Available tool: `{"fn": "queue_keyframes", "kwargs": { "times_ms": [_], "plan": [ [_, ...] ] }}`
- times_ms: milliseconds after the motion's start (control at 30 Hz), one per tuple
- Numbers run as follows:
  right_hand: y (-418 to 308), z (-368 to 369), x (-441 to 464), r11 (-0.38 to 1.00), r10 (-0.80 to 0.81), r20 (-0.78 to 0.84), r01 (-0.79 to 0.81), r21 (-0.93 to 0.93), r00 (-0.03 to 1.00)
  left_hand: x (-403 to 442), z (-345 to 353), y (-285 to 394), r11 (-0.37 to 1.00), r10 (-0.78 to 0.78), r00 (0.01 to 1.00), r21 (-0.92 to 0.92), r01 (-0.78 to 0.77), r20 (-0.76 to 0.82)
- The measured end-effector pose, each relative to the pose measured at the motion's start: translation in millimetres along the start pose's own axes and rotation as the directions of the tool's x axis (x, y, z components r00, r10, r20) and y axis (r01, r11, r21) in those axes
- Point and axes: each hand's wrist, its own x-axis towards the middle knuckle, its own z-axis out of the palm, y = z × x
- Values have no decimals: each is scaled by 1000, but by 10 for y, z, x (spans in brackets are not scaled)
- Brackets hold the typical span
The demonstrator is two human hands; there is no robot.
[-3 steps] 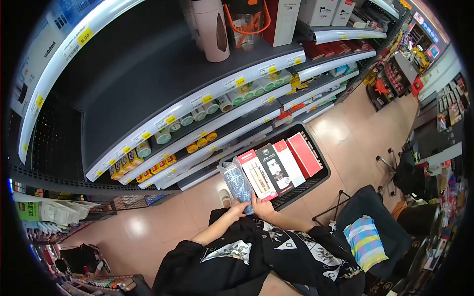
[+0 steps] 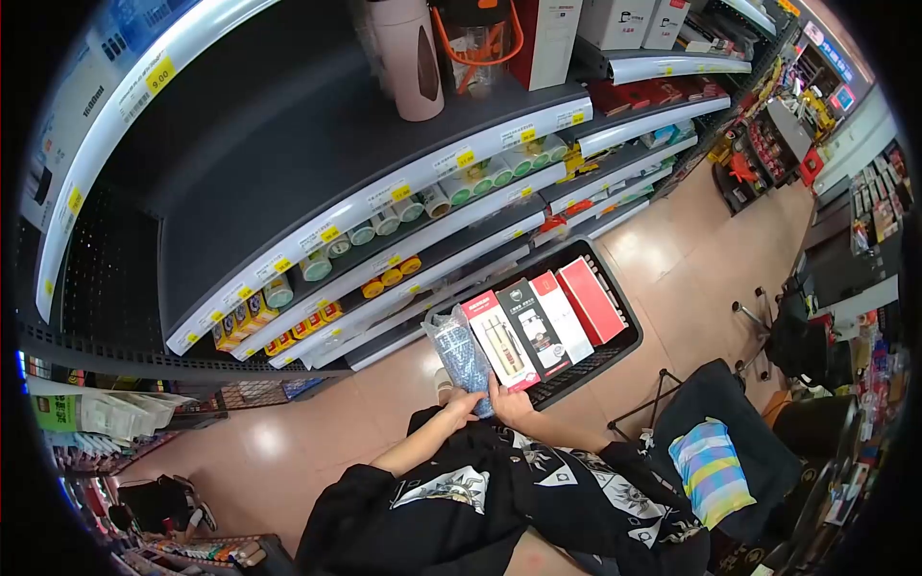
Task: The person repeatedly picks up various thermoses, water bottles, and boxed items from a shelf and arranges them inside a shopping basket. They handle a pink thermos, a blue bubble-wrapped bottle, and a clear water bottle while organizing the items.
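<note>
A bubble-wrapped package [image 2: 457, 349], bluish under its clear plastic, lies along the left end of the crate, and its near end is in my hands. My left hand [image 2: 461, 407] grips it from the left side, fingers closed. On the other side my right hand [image 2: 512, 406] is closed at the same end, its thumb pointing up between the package and a white-and-red box [image 2: 499, 341]; its other fingers are mostly hidden. Beside that box stand a black-and-white box [image 2: 533, 326], another white-and-red box [image 2: 567, 312] and a red box [image 2: 593, 302].
The black plastic crate [image 2: 629, 338] stands on the tiled floor against the shelving [image 2: 336, 178]. A pink bottle [image 2: 407, 58] and an orange-handled jug [image 2: 477, 48] are on the upper shelf. A dark folding chair [image 2: 715, 408] with a striped pillow [image 2: 713, 470] is at my right.
</note>
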Motion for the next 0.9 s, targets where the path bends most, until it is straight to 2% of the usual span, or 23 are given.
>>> {"fn": "queue_keyframes", "kwargs": {
  "times_ms": [100,167,200,233,267,300,367,400,433,467,500,533,567,633,667,733,767,800,867,900],
  "plan": [
    [-29,-209,-50,995,25,31,-28,93,999,-25,-27,-12,996,-66,996,-51,69,63],
    [29,-672,-51,955,14,388,-127,267,922,-89,7,-53,993,107,991,-47,-104,80],
    [109,-776,-51,956,6,394,-121,267,919,-152,20,-35,993,103,992,-56,-99,77],
    [257,-855,-55,922,-104,398,-61,381,911,-229,33,46,940,231,968,279,-198,-93],
    [392,-948,-18,870,-214,386,-5,493,897,-303,10,128,778,396,894,594,-205,-209],
    [509,-1087,80,825,-180,398,-83,559,899,-364,-53,195,708,511,841,641,-295,-176],
    [725,-1588,464,755,-108,418,-200,625,902,-583,-220,572,565,751,660,517,-644,1],
    [835,-1898,721,737,-70,426,-241,631,902,-910,-240,988,512,826,556,291,-808,90],
    [927,-2048,955,719,-35,212,-123,684,977,-1266,-218,1434,366,907,399,215,-905,135],
    [953,-2387,1203,682,-33,-190,161,713,981,-1533,-243,1812,255,939,310,308,-917,146],
    [953,-2806,1462,680,6,-222,159,716,975,-1732,-291,2131,140,958,225,393,-909,178],
    [1013,-3008,1726,752,-32,-426,302,585,904,-1899,-310,2447,3,982,82,421,-907,171],
    [1000,-3325,1969,796,-35,-566,366,482,824,-1936,-341,2728,-131,987,-62,518,-846,148],
    [947,-3882,2441,869,-50,-773,410,279,632,-1965,-349,3256,-221,972,-230,561,-798,57],
    [932,-4071,2655,896,-57,-840,398,194,539,-1941,-352,3483,-202,967,-254,614,-763,2],
    [905,-4359,3034,936,-36,-893,327,127,448,-1777,-423,3871,-114,974,-214,662,-741,-73],
    [876,-4491,3170,966,-22,-878,238,105,478,-1730,-448,4011,-63,978,-185,699,-712,-100],
    [856,-4595,3278,985,-2,-856,146,86,518,-1558,-529,4158,-209,942,-335,776,-595,-4],
    [912,-4736,3503,990,-126,-896,107,-89,425,-1448,-541,4338,-253,920,-392,779,-573,11],
    [904,-4831,3543,993,-114,-860,57,-99,497,-1463,-619,4473,-229,964,-257,688,-688,64]
  ]
}}
